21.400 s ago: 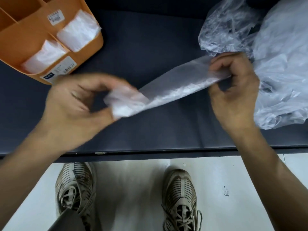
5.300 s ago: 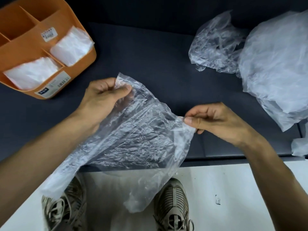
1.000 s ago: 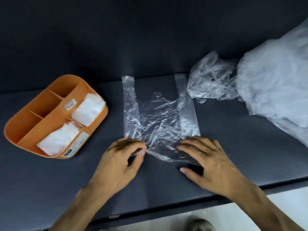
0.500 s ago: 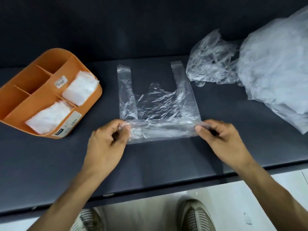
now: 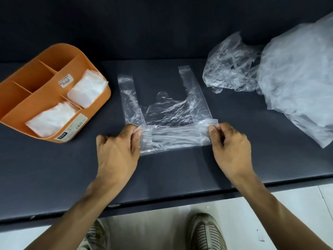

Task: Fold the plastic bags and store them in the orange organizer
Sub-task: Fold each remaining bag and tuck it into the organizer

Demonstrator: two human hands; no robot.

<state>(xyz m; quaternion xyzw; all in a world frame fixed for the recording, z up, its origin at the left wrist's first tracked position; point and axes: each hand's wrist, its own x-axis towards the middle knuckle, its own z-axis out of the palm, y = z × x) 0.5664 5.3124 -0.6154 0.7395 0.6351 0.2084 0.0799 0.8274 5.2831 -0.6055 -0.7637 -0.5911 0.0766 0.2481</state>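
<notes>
A clear plastic bag [image 5: 167, 114] lies flat on the dark table [image 5: 54, 168], handles pointing away from me. Its bottom edge is folded up into a band [image 5: 174, 138]. My left hand [image 5: 117, 152] pinches the band's left end, and my right hand [image 5: 230, 150] pinches its right end. The orange organizer [image 5: 36, 98] sits at the left, with two folded bags, one [image 5: 87, 91] and another [image 5: 50, 119], standing in its two front compartments.
A crumpled clear bag [image 5: 232, 67] and a larger heap of plastic bags [image 5: 299, 83] lie at the right. The table's front edge [image 5: 162, 204] runs below my wrists, with my shoes on the pale floor beneath. A dark wall rises behind the table.
The bag went from held in the air to spread flat on the table. Within the last second both hands folded its bottom edge up into a band and now grip the band's ends.
</notes>
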